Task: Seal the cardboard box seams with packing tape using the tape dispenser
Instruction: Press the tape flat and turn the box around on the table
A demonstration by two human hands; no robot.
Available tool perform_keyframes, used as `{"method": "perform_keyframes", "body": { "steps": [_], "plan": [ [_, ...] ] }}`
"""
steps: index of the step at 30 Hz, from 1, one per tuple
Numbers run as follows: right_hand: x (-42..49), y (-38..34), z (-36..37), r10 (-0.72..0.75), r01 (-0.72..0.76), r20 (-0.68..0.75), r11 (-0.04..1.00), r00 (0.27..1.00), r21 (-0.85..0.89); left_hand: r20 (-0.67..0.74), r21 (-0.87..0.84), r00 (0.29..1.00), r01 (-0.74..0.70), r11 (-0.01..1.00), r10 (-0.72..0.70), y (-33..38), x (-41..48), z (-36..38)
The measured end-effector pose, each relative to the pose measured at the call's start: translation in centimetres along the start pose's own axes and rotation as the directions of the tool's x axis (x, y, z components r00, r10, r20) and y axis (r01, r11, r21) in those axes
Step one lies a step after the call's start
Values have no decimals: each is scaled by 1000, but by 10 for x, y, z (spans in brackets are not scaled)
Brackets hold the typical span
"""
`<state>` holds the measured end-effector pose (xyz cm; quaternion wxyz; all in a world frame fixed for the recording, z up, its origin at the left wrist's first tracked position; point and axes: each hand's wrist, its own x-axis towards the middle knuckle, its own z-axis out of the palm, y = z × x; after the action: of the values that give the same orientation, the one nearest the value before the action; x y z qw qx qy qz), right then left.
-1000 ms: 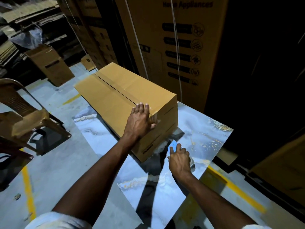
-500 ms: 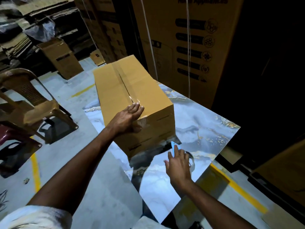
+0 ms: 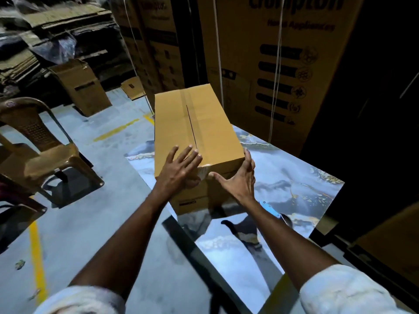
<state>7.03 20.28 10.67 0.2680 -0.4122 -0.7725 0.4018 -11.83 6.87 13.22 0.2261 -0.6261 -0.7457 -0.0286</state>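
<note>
The box (image 3: pixel 195 130) sits at the centre of the frame, lengthwise away from the viewer, on a glossy marbled table (image 3: pixel 294 177). Both hands are on its near end. The left hand (image 3: pixel 179 171) lies flat with fingers spread on the top near corner, holding nothing. The right hand (image 3: pixel 238 180) is open too, fingers reaching up the right near edge and thumb stretched across the end face; it grips nothing but the box corner. A strip of clear tape seems to run along the top seam and over the near edge, though the glare makes its extent hard to judge.

The step in hand looks like turning or squaring the box so that another seam can be reached, not taping itself. The dispenser (image 3: pixel 271 209) lies on the table at lower right of the box, mostly hidden behind the right forearm. The next move probably calls for the right hand to go back for it once the box is set.

Half a second ago the right hand rested on the dispenser; now it has left it and come up to the box. The box has also swung from a diagonal to nearly straight.
</note>
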Motion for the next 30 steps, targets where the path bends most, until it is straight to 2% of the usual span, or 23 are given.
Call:
{"method": "perform_keyframes", "body": {
  "steps": [2,3,4,5,6,7,8,9,11,15,18,22,26,30],
  "plan": [
    [-4,-5,11,22,-20,-21,996,1000,88,-172,-117,950,242,963,-260,15,-31,7],
    [-7,-8,15,41,-37,-33,992,999,121,-184,-218,875,409,886,-449,24,-44,8],
    [-10,-9,20,70,-63,-42,987,997,149,-140,-360,760,558,748,-635,32,-52,8],
    [-13,-10,24,105,-95,-50,980,993,175,-35,-515,628,655,553,-777,40,-55,5],
    [-15,-11,27,134,-121,-56,974,989,191,96,-633,523,688,354,-847,47,-53,2],
    [-17,-11,29,157,-143,-56,969,986,200,199,-708,471,675,206,-859,52,-49,-1],
    [-19,-12,31,173,-158,-60,966,983,203,249,-758,456,641,121,-854,54,-45,-5],
    [-21,-14,32,186,-168,-66,962,980,215,256,-786,449,613,86,-856,54,-42,-8],
    [-22,-24,34,208,-179,-96,952,973,246,223,-794,443,599,102,-868,48,-39,-13],
    [-28,-63,36,143,-83,-261,970,955,228,35,-759,493,579,298,-870,23,-32,-30],
    [-29,-106,34,136,-39,-408,971,903,236,-99,-743,475,549,383,-874,7,-17,-59],
    [-20,-158,22,208,-110,-508,970,836,216,-177,-742,426,535,405,-887,-8,-3,-97],
    [-16,-187,11,240,-168,-484,968,841,188,-172,-738,406,550,390,-897,-21,3,-122],
    [-22,-197,9,202,-138,-504,977,840,162,-132,-714,382,603,355,-915,-32,11,-137]
  ]
}}
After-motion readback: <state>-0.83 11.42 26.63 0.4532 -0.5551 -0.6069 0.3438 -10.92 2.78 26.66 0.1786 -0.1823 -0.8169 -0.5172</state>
